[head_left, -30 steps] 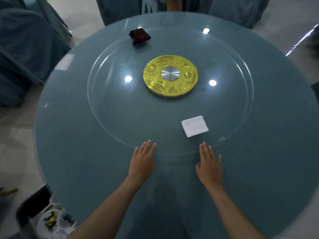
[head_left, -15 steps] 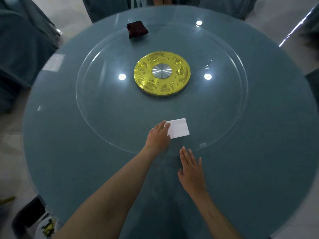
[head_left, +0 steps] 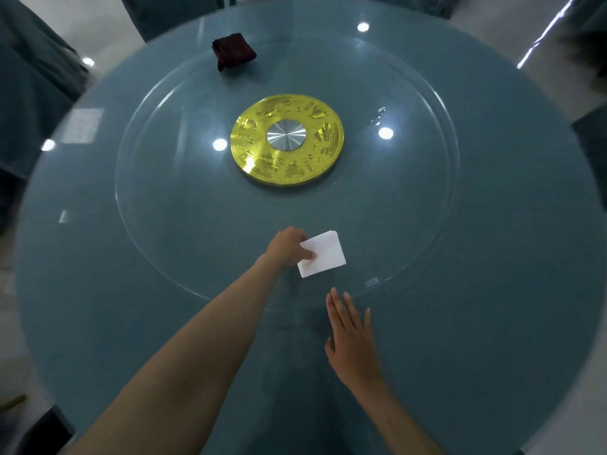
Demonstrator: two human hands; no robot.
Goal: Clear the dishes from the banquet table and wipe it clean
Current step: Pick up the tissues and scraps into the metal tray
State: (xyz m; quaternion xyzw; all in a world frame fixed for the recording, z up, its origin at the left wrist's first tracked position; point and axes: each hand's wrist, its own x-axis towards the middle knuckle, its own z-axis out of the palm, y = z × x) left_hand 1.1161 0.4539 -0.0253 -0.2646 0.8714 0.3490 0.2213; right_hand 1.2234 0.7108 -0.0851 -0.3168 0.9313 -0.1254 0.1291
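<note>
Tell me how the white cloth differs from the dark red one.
The white cloth lies near the person, flat and neat; the dark red cloth sits at the far side, bunched. The left hand pinches the white cloth; nothing touches the dark red cloth. Both are folded cloths.

Mount: worn on the person's head, at the edge of the round table (head_left: 492,290).
Facing: forward and steeply down; the gold disc (head_left: 287,141) sits a little above frame centre.
Nearness: close. Both forearms cross the bottom edge. The left hand (head_left: 287,247), pinching the white cloth (head_left: 323,256), and the flat right hand (head_left: 353,344) are on the wearer's side of the gold disc.
Lens: wide, with the table rim bowed. Covered chairs (head_left: 29,93) show left of and beyond the gold disc.
Sharpness: the outer edges are smeared.
</note>
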